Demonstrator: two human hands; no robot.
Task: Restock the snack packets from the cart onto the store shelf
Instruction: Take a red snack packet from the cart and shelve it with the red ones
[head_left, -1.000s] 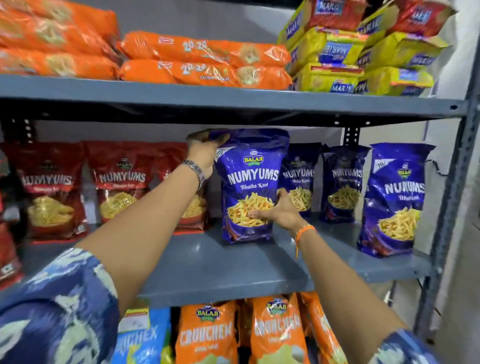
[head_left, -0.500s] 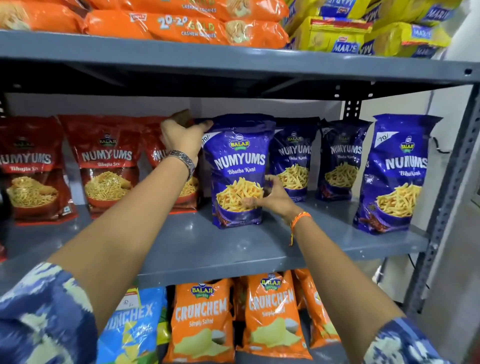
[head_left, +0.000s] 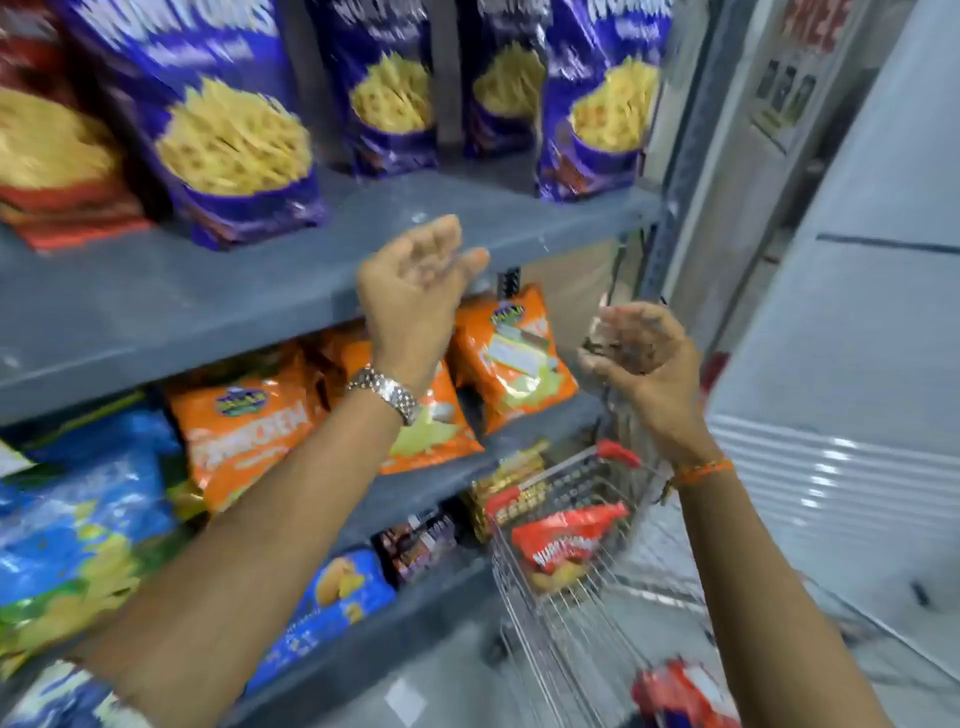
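Purple packets (head_left: 228, 130) printed with yellow sticks stand on a grey shelf (head_left: 156, 306), above orange (head_left: 244, 431) and blue (head_left: 78, 525) packs, while a red packet (head_left: 566, 535) lies in the silver, red-trimmed cart (head_left: 582, 613).

Left hand (head_left: 415, 291): off the purple packet (head_left: 223, 130), now empty before the shelf (head_left: 156, 306) edge.
Right hand (head_left: 641, 345): also withdrawn, fingers loose.
View: swung down-right, cart (head_left: 566, 525) revealed.
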